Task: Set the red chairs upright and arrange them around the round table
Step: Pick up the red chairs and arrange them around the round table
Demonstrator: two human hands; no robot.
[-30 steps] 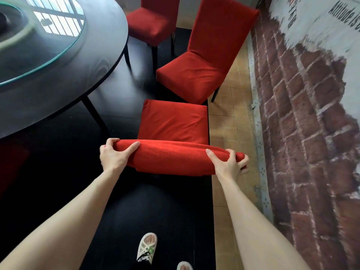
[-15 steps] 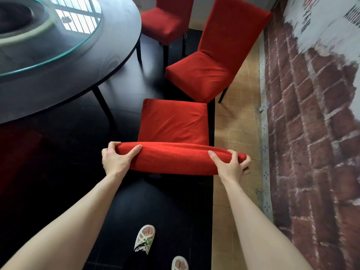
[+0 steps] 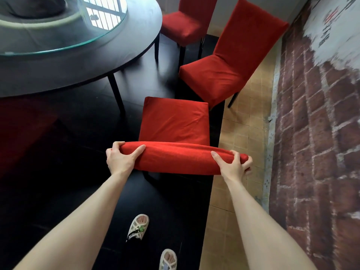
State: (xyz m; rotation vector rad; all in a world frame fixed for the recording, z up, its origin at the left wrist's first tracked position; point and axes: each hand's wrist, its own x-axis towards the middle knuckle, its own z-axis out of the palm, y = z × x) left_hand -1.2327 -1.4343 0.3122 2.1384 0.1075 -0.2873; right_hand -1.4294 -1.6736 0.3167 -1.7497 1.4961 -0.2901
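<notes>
1. The left hand [image 3: 120, 160] and right hand [image 3: 232, 166] are well apart, each clamped on one end of the near chair's top rail, with the thumb on the near face and the fingers curled over the far side. Holding both ends probably gives control over turning as well as pushing
2. The near chair [image 3: 173, 121] stands upright directly ahead of the hands, and its seat points away from them
3. The round table [image 3: 136, 45] lies ahead and to the left of the left hand. The seat is not tucked under its rim, so the chair likely needs angling leftward
4. Ahead of the right hand a second chair [image 3: 224, 75] stands upright with its seat turned toward the table. Its front corner is just beside the near chair's far right corner, and I cannot tell whether they touch. A straight push could knock them together
5. A third chair [image 3: 185, 22] sits further ahead, at the table's edge
6. A brick wall [image 3: 311, 114] runs along to the right of the right hand, leaving little room on that side
</notes>
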